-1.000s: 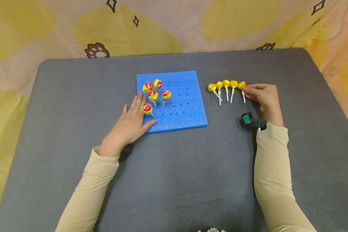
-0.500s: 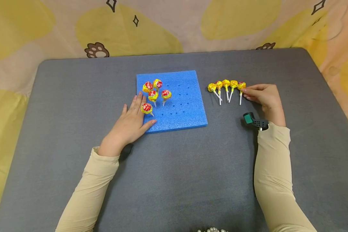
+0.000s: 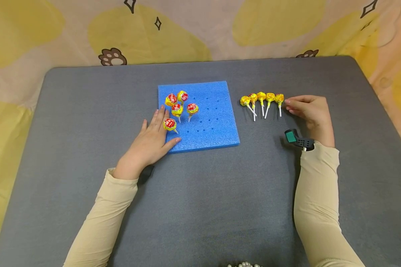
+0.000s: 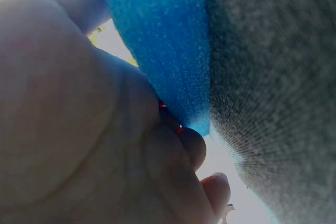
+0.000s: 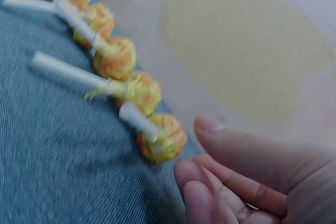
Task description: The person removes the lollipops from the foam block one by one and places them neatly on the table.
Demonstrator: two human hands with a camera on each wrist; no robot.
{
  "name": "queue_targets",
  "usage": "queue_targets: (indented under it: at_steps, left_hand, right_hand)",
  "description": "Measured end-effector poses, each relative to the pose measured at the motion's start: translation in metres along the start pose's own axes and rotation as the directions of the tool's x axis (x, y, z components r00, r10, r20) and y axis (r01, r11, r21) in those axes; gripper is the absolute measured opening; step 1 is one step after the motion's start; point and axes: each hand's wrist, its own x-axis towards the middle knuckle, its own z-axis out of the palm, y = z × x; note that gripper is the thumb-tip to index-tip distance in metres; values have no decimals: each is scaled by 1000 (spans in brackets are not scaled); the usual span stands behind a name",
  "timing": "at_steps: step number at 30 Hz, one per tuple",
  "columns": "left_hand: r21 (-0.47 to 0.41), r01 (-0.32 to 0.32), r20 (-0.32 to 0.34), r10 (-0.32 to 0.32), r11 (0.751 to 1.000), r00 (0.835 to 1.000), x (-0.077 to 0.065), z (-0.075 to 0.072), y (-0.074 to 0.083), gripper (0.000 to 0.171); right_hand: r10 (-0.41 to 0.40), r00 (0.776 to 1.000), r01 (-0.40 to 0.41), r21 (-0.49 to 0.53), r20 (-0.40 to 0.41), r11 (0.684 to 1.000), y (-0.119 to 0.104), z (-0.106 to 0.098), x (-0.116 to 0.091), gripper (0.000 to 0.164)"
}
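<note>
My left hand (image 3: pixel 149 142) lies spread along the left edge of a blue foam board (image 3: pixel 217 133), fingers straight, thumb on the near corner. In the left wrist view, the palm and fingers are beside the foam's edge (image 4: pixel 168 40). Several lollipops with red and yellow wrappers, one of them a lollipop (image 3: pixel 192 108), stand on sticks in the board. My right hand (image 3: pixel 312 111) is just right of the rightmost yellow lollipop (image 3: pixel 279 98), holding nothing. The right wrist view shows a gap between the thumb (image 5: pixel 252 150) and that lollipop (image 5: pixel 163 140).
Several yellow lollipops, including a lollipop (image 3: pixel 261 96), lie in a row right of the board, two sticks crossing at the row's left end. Rows of small holes (image 3: pixel 208 119) mark the foam. A patterned cloth (image 3: pixel 217 29) hangs behind the grey table (image 3: pixel 214 207).
My right hand pinched the rightmost lollipop and shifted it slightly left, its stick turning. Now the fingers have let go and moved a little right. The left hand has stayed put.
</note>
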Motion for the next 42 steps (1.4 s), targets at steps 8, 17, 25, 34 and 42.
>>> queue_targets:
  at_steps: [8,17,25,34,42]
  left_hand:
    - [1,6,3,-6,1000,1000,-1,-1,-2,86]
    - [-4,6,-5,-6,1000,1000,-2,-2,-4,86]
    - [9,-1,-3,1,1000,1000,-2,-3,-5,85]
    - [14,-8,-7,8,1000,1000,1,-3,-4,86]
    - [2,3,-1,-3,1000,1000,-1,-1,-4,86]
  right_hand:
    - [-61,998,55,146,35,988,-13,14,-3,7]
    - [-196,971,183,100,136,978,-26,46,-11,10]
    - [-304,919,295,74,250,953,-33,85,-29,14]
    - [-346,879,338,82,328,938,-33,121,-41,15]
    - [-282,858,297,33,430,954,-33,164,-43,28]
